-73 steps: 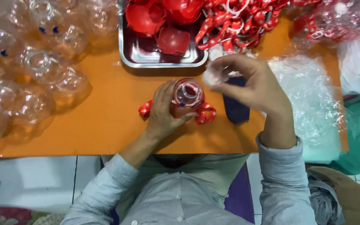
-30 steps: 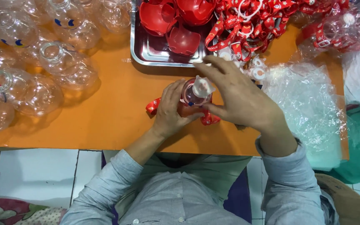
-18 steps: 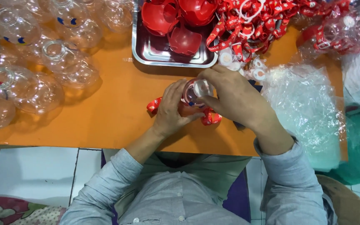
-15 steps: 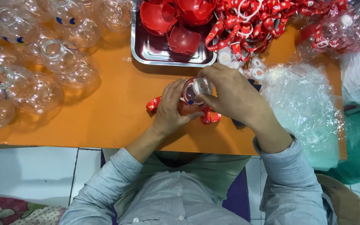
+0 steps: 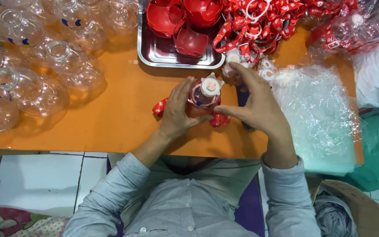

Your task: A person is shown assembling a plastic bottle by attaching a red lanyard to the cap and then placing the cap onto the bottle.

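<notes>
While both hands are busy in the middle, the far left of the orange bench (image 5: 110, 127) is crowded with clear plastic bottles (image 5: 31, 87), lying and leaning against each other, some cut off by the frame edge so I can't count them. Moving right, a steel tray (image 5: 154, 52) sits at the back edge holding red cup-shaped parts (image 5: 189, 41), just behind the work spot.

Front and center is a small bottle with a red body (image 5: 200, 98). It stands upright on the bench, so its long axis points straight up at the camera and you mostly see its white cap (image 5: 209, 85) from above. The left hand (image 5: 178, 112) is wrapped around its left side, grip closed on it, fingers on the body. The right hand (image 5: 255, 103) is open, fingers spread, thumb reaching to the bottle's lower right side and touching or nearly touching; hard to say which. A red strap (image 5: 218, 119) pokes out from under the bottle on both sides; most of it is hidden.

Behind the right hand there's a tangled heap of red lanyards (image 5: 259, 19) and some white caps (image 5: 266, 72), partly blocked by the fingers. Further right, a stack of clear plastic bags (image 5: 316, 114) covers the bench, then more bagged red-and-clear items (image 5: 352, 30) at the top corner, blurry.
</notes>
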